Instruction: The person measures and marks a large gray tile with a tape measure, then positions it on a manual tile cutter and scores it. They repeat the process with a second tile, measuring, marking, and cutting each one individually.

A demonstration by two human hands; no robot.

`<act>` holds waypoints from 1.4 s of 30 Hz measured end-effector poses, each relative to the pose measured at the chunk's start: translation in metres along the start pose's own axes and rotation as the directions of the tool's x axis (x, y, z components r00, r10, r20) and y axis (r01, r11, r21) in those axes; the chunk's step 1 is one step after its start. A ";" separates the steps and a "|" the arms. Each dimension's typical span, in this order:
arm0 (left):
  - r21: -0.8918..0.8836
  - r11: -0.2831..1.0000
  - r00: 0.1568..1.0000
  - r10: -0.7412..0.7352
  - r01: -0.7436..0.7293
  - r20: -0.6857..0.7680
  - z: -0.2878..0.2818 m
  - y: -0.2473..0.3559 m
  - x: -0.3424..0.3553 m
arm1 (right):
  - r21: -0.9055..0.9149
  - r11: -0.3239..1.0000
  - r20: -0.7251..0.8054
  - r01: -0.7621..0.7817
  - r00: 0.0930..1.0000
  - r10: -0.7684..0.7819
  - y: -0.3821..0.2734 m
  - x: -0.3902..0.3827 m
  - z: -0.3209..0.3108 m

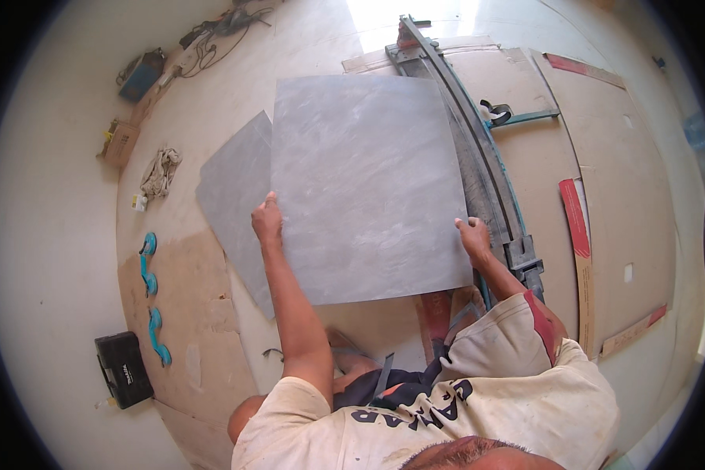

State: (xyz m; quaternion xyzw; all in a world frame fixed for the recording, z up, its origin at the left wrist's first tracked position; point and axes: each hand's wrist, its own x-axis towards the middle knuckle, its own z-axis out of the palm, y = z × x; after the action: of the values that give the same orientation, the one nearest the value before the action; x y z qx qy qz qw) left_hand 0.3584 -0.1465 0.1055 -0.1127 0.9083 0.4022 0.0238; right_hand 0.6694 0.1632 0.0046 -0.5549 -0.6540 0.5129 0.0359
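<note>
Grey tile (364, 184) at frame centre, held up flat, left hand (267, 219) gripping its left edge, right hand (473, 237) gripping its right edge, second grey tile (231, 200) on floor beneath, tile cutter (478, 149) to the right, black case (123, 368) lower left.

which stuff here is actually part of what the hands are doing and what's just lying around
In hand:
- large grey tile, left hand and right hand on its edges
- second grey tile beneath
- tile cutter beside it

Lying about:
- blue suction lifters
- black tool case
- rag
- cardboard sheets
</note>
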 end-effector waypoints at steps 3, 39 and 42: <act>0.060 0.996 0.997 0.074 -0.072 -0.035 -0.008 0.014 0.006 | 0.099 0.994 0.071 -0.051 0.997 0.044 -0.007 0.009 0.001; 0.262 0.600 0.341 0.702 -0.756 -0.625 -0.471 0.375 -0.201 | 0.583 0.794 0.634 0.171 0.515 -0.576 -0.271 -0.255 -0.027; 0.186 0.499 0.323 0.759 -0.846 -0.565 -0.447 0.381 -0.207 | 0.640 0.698 0.508 0.321 0.505 -0.698 -0.210 -0.247 -0.013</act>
State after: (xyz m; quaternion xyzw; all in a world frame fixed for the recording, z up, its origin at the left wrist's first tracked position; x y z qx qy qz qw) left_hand 0.4956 -0.1896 0.7115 0.2344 0.7703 0.3682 -0.4648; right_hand 0.6273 0.0126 0.2891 -0.0527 -0.6057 0.7914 0.0631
